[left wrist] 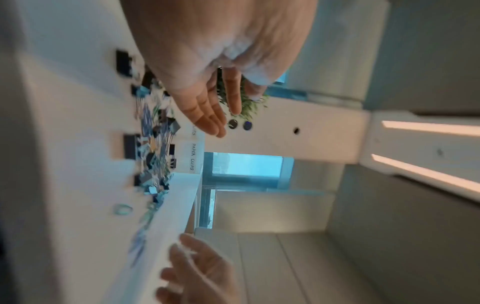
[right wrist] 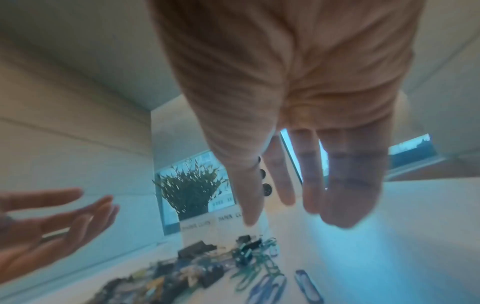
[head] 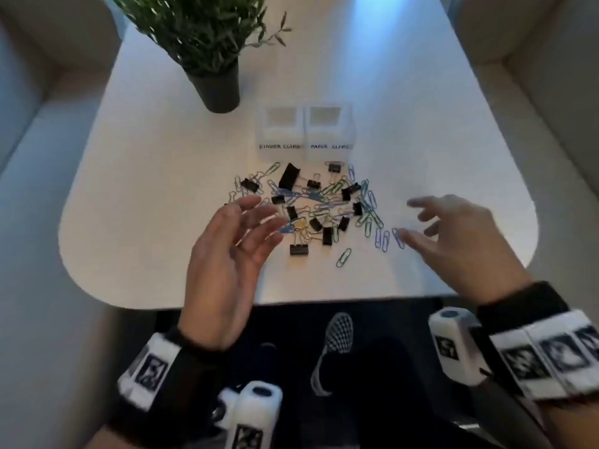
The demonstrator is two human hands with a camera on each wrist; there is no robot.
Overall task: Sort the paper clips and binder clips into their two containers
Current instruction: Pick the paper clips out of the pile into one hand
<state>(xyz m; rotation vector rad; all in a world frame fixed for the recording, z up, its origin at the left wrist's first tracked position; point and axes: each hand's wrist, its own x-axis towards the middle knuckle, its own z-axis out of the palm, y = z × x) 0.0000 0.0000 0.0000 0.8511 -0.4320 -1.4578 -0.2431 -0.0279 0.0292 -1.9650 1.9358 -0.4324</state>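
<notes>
White tabletop (head: 162, 189): it fills the middle of the head view and carries all the things.
Clip pile (head: 311, 205): black binder clips (head: 289, 176) and coloured paper clips (head: 343, 257) lie mixed together at the centre of the frame, none of them inside a container.
Loose paper clips: some blue ones (head: 382, 239) lie at the right edge of the pile, close to the right thumb; whether it touches them I cannot tell.
Containers: two clear boxes stand side by side just above the pile. The left box (head: 280, 131) has the label "BINDER CLIPS", the right box (head: 329, 131) has the label "PAPER CLIPS".
Left hand (head: 223, 254): it hovers at the lower left of the pile, palm turned toward the pile; the grip is released, with fingers spread and nothing in them.
Right hand (head: 453, 234): it hovers at the right of the pile, palm down; the grip is released too, the fingers are loosely bent and hold nothing.
Wrist views: both are blurred, but each shows an empty palm over the pile.
Plant (head: 207, 37): green leaves in a dark pot (head: 218, 89), in the upper left of the frame, behind the left box.
</notes>
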